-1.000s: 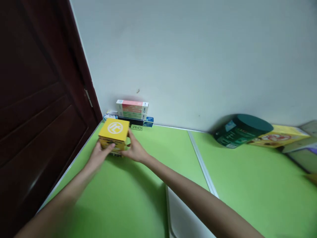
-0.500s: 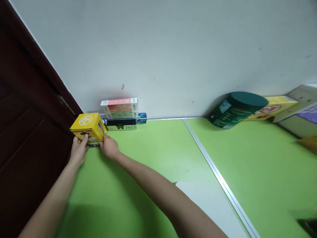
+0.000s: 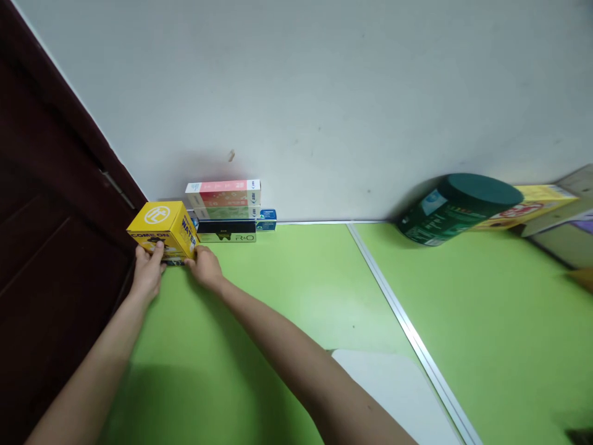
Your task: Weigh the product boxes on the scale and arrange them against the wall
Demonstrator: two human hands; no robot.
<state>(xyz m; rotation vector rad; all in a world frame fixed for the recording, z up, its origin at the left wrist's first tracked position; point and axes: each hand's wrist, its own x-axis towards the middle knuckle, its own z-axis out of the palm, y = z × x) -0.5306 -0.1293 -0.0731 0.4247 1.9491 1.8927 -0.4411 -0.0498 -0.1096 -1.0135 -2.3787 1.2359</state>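
A yellow cardboard box (image 3: pixel 180 230) with dark lettering and a white round logo on top stands in the left corner, between the dark door and the stacked boxes. My left hand (image 3: pixel 148 271) grips its front left side, the thumb lying on the front face. On the lower right side of the same box my right hand (image 3: pixel 206 267) presses with its fingers. A dark, patterned strip shows under the yellow box; what it belongs to is hidden. Just right, against the wall, are a pink and white box (image 3: pixel 225 193), a black box (image 3: pixel 227 233) and a blue box (image 3: pixel 266 220).
A dark green canister (image 3: pixel 451 207) leans by the wall at right, in front of a yellow packet (image 3: pixel 528 207). A metal strip (image 3: pixel 398 309) crosses the green tabletop (image 3: pixel 287 278). Under my right forearm lies a white flat panel (image 3: pixel 393 383). The dark door (image 3: pixel 60 247) borders the left.
The yellow box has shifted slightly back toward the wall, with both hands still on it. The camera view has turned a little, so the canister appears farther right.
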